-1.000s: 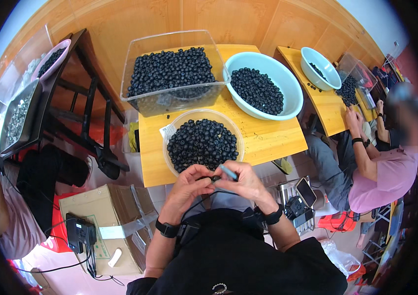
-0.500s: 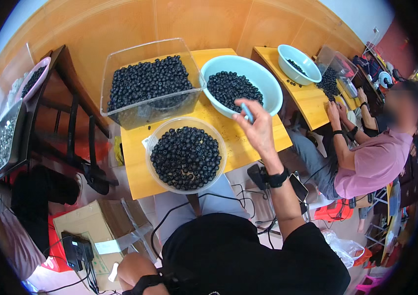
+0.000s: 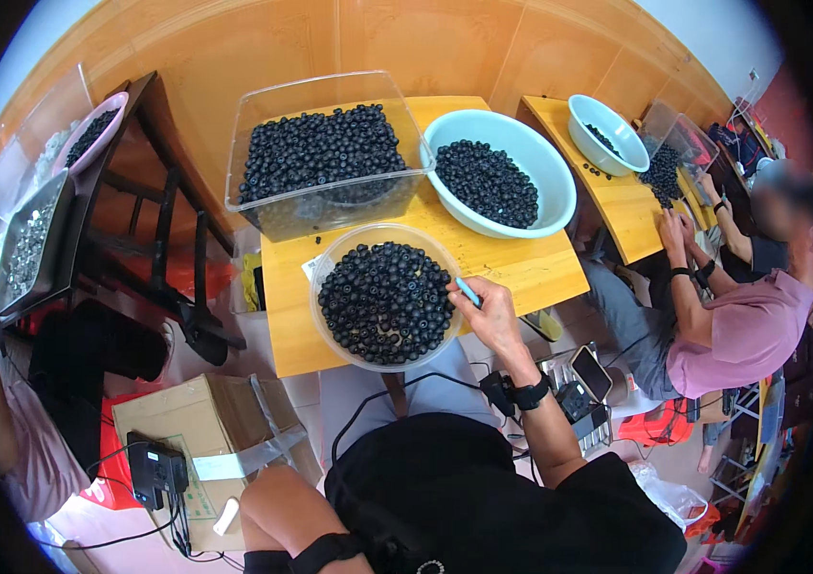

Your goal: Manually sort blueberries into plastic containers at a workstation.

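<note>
Centrally, the right hand (image 3: 490, 317) pinches a light-blue tool (image 3: 467, 292) at a round tub (image 3: 389, 232) of black beads (image 3: 382, 301). The left hand is unseen.

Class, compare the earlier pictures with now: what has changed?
The left hand left the near edge of the round tub and dropped out of view; its forearm shows low down. The right hand swung out toward the blue bowl, then back left and toward the body, to the round tub's right rim, still gripping the blue stick. Round tub, blue bowl and clear box kept their places on the table.
</note>
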`<state>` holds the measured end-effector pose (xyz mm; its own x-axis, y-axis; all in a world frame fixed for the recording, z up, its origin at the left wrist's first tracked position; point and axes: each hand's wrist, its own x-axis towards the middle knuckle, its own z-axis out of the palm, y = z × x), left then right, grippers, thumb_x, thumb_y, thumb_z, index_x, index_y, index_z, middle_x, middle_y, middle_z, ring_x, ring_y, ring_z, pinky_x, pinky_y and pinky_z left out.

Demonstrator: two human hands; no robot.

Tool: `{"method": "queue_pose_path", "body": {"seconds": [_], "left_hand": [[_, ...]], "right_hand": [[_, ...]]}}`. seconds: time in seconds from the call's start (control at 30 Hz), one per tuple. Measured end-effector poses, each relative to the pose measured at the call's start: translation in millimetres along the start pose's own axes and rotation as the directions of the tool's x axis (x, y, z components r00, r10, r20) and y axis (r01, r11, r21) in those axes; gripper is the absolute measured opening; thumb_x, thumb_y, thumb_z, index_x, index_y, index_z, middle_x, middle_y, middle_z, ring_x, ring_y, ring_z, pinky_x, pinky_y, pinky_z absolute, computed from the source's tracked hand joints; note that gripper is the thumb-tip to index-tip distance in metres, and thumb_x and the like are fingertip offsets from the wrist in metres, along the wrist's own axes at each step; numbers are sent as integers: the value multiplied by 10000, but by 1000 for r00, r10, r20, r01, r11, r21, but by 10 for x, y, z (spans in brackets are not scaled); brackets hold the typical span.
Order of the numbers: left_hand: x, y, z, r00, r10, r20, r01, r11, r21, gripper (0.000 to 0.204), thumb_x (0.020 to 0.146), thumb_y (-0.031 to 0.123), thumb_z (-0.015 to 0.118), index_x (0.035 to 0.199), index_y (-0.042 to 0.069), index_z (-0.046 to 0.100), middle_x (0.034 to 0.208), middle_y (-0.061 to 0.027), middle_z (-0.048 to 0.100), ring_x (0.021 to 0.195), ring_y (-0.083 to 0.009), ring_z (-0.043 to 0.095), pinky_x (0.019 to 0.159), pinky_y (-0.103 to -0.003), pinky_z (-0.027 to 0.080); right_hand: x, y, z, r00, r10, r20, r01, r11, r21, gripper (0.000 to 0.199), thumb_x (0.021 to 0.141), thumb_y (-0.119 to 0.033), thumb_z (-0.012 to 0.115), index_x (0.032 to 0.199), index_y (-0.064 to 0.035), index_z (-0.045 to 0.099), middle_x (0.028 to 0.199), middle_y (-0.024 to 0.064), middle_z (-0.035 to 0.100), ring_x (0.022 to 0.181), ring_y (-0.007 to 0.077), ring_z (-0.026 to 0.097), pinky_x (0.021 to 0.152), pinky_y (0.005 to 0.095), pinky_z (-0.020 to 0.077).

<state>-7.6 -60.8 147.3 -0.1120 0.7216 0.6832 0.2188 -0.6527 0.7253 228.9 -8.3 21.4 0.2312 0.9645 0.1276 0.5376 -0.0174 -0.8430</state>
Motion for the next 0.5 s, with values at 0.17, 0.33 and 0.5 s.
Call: {"method": "queue_pose_path", "body": {"seconds": [0.17,0.33,0.5], "left_hand": [[-11,81,44,999,25,-30,-23,998,50,366,809,120,492,1162,24,489,1024,-161,582,918,-257,584,798,-364,450],[-1,62,130,997,41,-63,-35,995,90,432,811,136,490,1228,21,480,1071,-181,592,974,-272,595,844,-375,456],[-76,-402,145,955,-149,257,157,988,-8,365,894,179,430,1136,-79,516,1194,-191,504,1094,-262,513,959,-361,361]], "right_hand": [[-16,74,99,1000,-24,20,24,1000,-1,148,762,-81,646,886,0,658,815,166,642,736,293,625,648,341,472],[57,33,192,995,-68,80,72,996,-45,146,767,-93,641,889,-12,652,798,165,631,742,321,613,647,360,469],[106,-51,196,974,-175,141,201,959,-200,151,752,-112,649,872,-20,649,751,151,598,709,327,585,626,382,444]]}}
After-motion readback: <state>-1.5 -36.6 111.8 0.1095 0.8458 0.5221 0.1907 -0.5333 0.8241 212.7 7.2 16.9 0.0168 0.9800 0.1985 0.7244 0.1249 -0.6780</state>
